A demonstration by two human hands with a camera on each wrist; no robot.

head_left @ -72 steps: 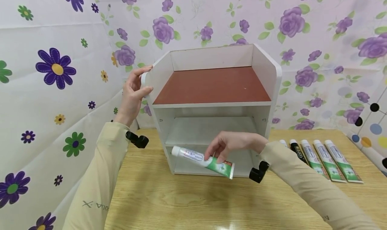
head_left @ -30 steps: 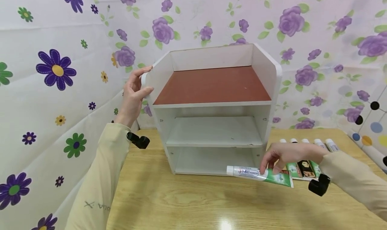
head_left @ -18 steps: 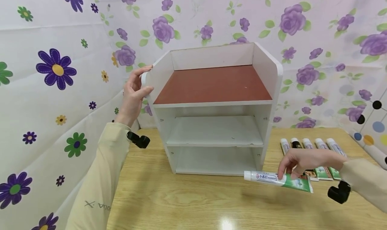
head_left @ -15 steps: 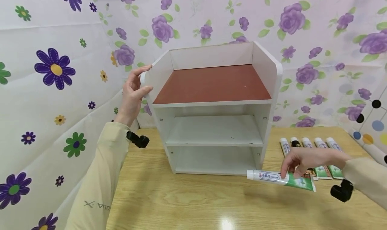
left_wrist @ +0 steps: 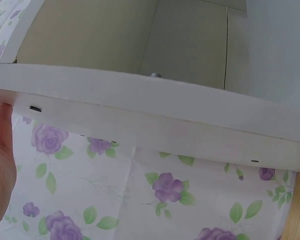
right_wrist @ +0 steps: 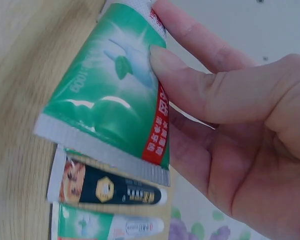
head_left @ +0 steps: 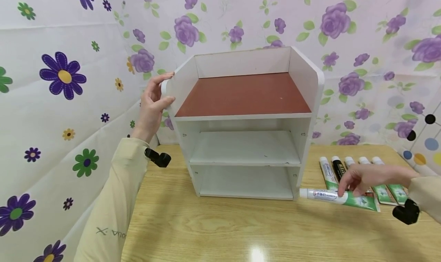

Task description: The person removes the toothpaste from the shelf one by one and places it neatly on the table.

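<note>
In the head view my left hand [head_left: 150,108] grips the upper left side panel of a white shelf unit [head_left: 242,117], thumb at the front edge and fingers round the outside. The left wrist view shows part of that hand [left_wrist: 0,160] against the panel [left_wrist: 139,112]. My right hand [head_left: 375,179] pinches a white and green toothpaste tube [head_left: 324,195] between thumb and fingers. The tube lies roughly level in the air beside the unit's lower right corner, white cap pointing left. Up close in the right wrist view, the thumb presses the tube's green part [right_wrist: 104,85].
Behind the right hand, several toothpaste tubes lie side by side on the wooden table [head_left: 213,231]; one is black [head_left: 338,167], the others white and green, like the leftmost tube [head_left: 328,173]. Flowered cloth [head_left: 234,17] hangs at the back and left.
My right hand has carried the toothpaste tube rightward, from in front of the unit's lower shelf to near the row of tubes. The left hand has kept its place on the side panel.
</note>
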